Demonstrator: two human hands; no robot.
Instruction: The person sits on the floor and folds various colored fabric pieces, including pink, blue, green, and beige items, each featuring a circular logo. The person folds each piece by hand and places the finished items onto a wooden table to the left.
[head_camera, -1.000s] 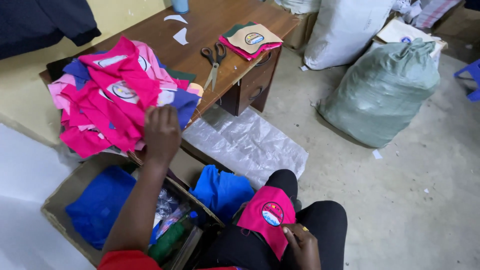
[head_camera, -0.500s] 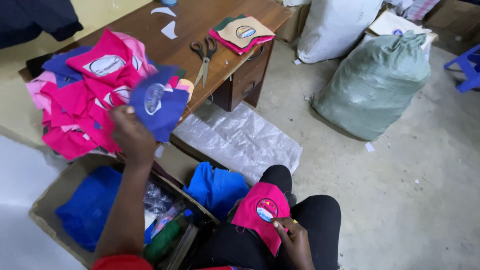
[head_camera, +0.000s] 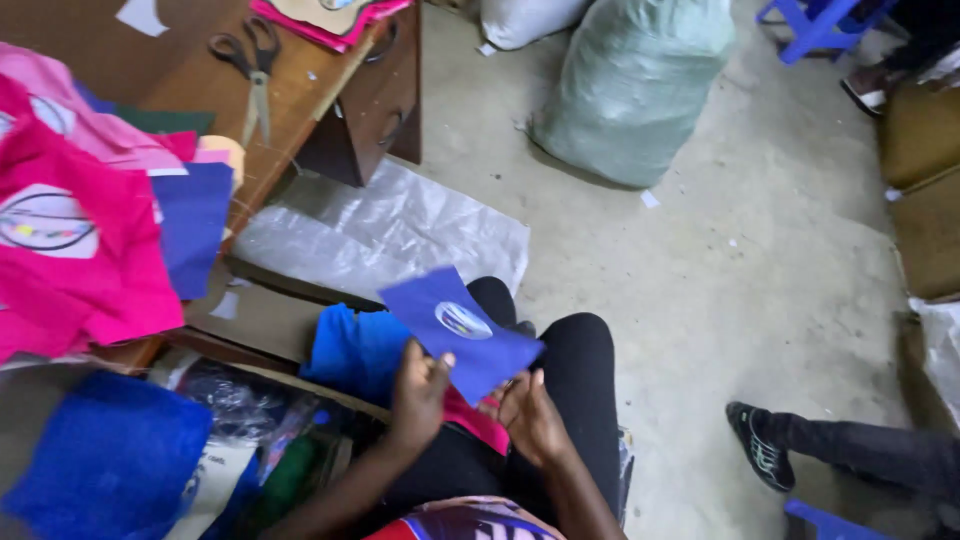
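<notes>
1. The left hand (head_camera: 418, 392) grips the near left edge of a blue patch (head_camera: 458, 330), thumb on top and fingers curled beneath it.
2. The right hand (head_camera: 530, 415) is under the patch's near right corner, fingers bent against it; how firmly it grips I cannot tell.
3. The blue patch is held tilted above the lap, just in front of the person's black-clad knees; a small oval badge (head_camera: 463, 320) sits at its middle.
4. A pink piece (head_camera: 478, 420) lies on the lap beneath both hands, partly hidden by them.
5. Left of the hands, a folded blue cloth (head_camera: 355, 350) rests on the edge of a cardboard box (head_camera: 262, 322).
6. Far left, a heap of pink cloth (head_camera: 75, 260) with blue pieces hangs over the edge of a wooden table (head_camera: 330, 90).
7. Scissors (head_camera: 252, 62) lie on the table, beyond the heap.
8. A clear plastic sheet (head_camera: 390, 235) is spread on the floor between the table and the knees.
9. A grey-green sack (head_camera: 630, 90) stands far on the floor, well apart from the hands.
10. Near right, another person's black shoe (head_camera: 755, 448) and leg show.
</notes>
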